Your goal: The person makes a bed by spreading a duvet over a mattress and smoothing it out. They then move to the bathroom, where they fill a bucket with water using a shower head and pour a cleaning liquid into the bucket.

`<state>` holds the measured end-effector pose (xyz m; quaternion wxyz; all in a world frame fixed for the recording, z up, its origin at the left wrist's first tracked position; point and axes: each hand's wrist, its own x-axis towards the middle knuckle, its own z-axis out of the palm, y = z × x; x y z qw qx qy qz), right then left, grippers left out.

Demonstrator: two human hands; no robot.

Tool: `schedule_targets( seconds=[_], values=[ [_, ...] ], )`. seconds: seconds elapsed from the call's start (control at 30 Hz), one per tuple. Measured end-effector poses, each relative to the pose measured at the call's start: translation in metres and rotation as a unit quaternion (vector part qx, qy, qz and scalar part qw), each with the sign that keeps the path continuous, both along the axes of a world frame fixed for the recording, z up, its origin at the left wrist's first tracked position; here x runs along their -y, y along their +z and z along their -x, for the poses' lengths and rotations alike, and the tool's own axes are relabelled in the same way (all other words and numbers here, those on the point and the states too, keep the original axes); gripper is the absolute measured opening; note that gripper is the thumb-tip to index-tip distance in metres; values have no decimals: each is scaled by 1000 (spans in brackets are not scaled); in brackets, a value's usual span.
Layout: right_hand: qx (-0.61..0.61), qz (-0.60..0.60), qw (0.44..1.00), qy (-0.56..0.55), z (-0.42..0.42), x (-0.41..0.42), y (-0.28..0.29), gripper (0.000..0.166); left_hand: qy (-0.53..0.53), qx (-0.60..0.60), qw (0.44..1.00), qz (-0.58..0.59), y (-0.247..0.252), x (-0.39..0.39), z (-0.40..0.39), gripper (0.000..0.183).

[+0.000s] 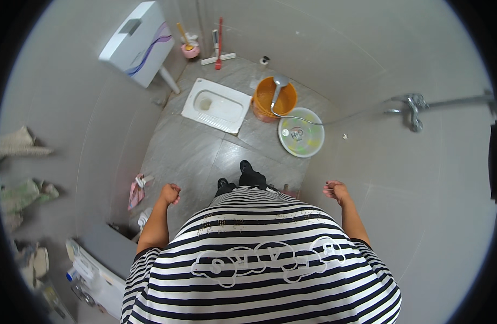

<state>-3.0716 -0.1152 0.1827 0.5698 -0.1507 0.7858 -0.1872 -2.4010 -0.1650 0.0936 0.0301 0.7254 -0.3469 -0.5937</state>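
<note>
My left hand [171, 194] hangs at my left side with its fingers curled in, and nothing shows in it. To its left, a pink bag or cloth [137, 193] hangs low by the wall. On the other side, my right hand [336, 191] is held out near the right wall, fingers slightly apart and holding nothing. Ahead on the tiled floor is a white squat toilet pan [222, 106]. Beside it stands an orange bucket [285, 97], with a chrome shower head [280, 80] resting across its top. A pale plastic basin [301, 139] sits against the bucket.
A white cistern [141, 44] hangs on the left wall. In the far corner are a toilet brush in a pink holder [190, 50], a floor squeegee [218, 58] and a red-handled brush [220, 40]. A shower mixer [413, 107] projects at right; a washbasin [98, 279] stands lower left.
</note>
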Motion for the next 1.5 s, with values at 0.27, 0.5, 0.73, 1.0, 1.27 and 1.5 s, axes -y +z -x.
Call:
schedule_targets(
  seconds=[0.27, 0.5, 0.73, 1.0, 1.27, 1.5],
  values=[
    [20, 5, 1000, -1, 18, -27, 20, 24, -35, 23, 998, 36, -18, 60, 29, 15],
    [22, 35, 995, -88, 78, 0, 24, 22, -25, 28, 998, 53, 2, 107, 95, 13],
    [23, 45, 996, -80, 124, 52, 9, 22, -33, -22, 996, 76, 21, 114, 168, 14],
    [64, 48, 997, -18, 129, 92, 6, 25, -77, 18, 997, 23, 19, 75, 173, 17],
    [128, 287, 933, -175, 184, 163, 65, 32, -55, 63, 996, -16, 31, 90, 157, 19],
    [107, 450, 856, -232, 213, 217, 117, 39, -86, 21, 994, 67, 50, 126, 198, 18]
  ],
)
